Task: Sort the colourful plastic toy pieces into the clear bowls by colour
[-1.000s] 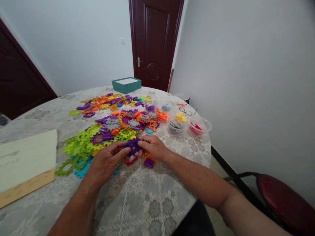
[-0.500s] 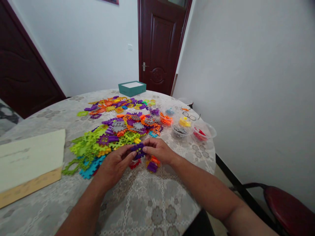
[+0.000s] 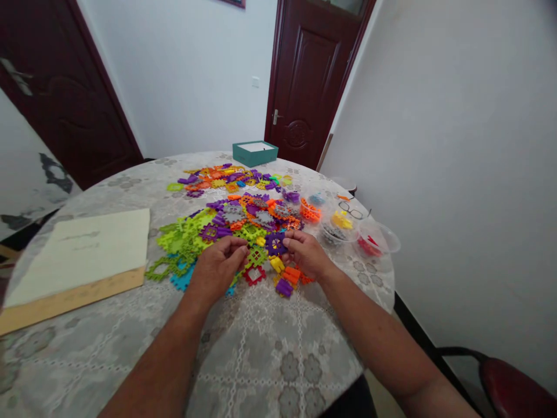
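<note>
The right hand (image 3: pixel 304 253) pinches a purple square piece (image 3: pixel 275 244) by its right edge; left of that, the left hand (image 3: pixel 221 264) holds thumb and forefinger slightly apart. Piled pieces (image 3: pixel 237 213) crowd beyond both; patterned cloth (image 3: pixel 261 348) spreads nearer, the desk (image 3: pixel 380 278) ending rightward.

The round, cloth-covered bench (image 3: pixel 261 348) carries heaped, many-coloured plastic pieces (image 3: pixel 264 218), clear tubs (image 3: pixel 389 239), eyeglasses (image 3: pixel 350 209), a teal box (image 3: pixel 256 157) and a pale, tan-edged sheet (image 3: pixel 104 255).
</note>
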A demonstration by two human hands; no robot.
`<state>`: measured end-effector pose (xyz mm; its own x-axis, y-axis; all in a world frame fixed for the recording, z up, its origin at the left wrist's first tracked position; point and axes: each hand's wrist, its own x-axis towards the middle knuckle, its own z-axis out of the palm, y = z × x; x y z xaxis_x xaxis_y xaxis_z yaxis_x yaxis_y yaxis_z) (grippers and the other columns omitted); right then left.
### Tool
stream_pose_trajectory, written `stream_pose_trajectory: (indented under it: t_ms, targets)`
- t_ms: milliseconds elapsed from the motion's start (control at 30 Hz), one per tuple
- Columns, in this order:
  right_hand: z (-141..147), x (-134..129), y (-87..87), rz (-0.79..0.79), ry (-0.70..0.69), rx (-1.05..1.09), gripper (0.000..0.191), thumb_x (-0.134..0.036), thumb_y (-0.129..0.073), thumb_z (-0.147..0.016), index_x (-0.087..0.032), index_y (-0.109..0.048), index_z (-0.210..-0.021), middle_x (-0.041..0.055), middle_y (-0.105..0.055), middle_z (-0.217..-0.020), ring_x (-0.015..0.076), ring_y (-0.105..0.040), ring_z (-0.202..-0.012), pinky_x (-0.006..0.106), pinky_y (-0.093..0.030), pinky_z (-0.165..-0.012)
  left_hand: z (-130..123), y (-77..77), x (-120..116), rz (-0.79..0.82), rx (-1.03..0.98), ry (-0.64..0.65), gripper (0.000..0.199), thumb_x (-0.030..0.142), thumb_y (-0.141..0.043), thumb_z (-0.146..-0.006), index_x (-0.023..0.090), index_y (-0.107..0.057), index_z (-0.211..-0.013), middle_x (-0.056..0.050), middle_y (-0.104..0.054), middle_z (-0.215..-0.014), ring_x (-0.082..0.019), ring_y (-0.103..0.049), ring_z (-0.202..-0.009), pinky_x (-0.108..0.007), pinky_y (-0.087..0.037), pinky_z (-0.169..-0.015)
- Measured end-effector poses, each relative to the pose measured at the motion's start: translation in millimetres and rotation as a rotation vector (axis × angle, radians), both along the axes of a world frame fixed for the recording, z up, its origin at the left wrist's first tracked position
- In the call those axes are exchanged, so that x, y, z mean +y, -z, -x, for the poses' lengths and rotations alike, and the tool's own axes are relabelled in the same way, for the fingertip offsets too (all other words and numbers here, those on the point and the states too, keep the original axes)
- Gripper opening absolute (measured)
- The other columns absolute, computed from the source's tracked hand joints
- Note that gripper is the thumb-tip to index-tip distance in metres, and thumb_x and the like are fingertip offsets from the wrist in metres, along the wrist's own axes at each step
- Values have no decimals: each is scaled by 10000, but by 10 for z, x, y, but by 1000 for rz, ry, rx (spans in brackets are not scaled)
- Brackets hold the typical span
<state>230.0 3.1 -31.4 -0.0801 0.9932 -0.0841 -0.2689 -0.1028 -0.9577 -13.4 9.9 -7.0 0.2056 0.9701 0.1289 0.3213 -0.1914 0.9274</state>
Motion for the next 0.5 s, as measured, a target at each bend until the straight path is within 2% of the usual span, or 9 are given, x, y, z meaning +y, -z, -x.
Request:
stream_pose_trajectory:
  t_ms: [133,233,367,500]
  targets:
    - [-33,4,7,-70,10,-107,315,-403,-785,-787,-184,-677,-986,-7,-703,-789,102,-627,-575,229,-524,-557,7,33,11,12,-26,-1,333,470,-630,-896,188,-696,-1060,-52,-777,-859,-207,-725,-731,-310,-551,-666]
    - [-63,10,-87,-125,-20,-293,279,-377,-732,-821,-177,-700,-1013,3,-713,-792,114,-634,-595,241,-525,-573,13,31,3,-28,30,-15,332,472,-617,-907,192,-704,-1061,-50,-779,-872,-212,-731,-762,-313,-551,-695]
    - [-219,182,-382,-248,24,-598,254,-338,-668,-864,-173,-713,-1051,16,-717,-789,136,-639,-631,258,-525,-597,12,24,-16,-98,132,-29,324,469,-581,-928,205,-714,-1061,-42,-783,-902,-212,-730,-783,-306,-538,-715]
    - [-489,705,-733,-414,245,-1038,249,-264,-616,-901,-171,-755,-1085,66,-770,-957,181,-691,-831,306,-543,-794,1,14,-48,-195,243,-59,301,452,-547,-954,226,-723,-1046,-33,-783,-926,-211,-724,-793,-306,-518,-724]
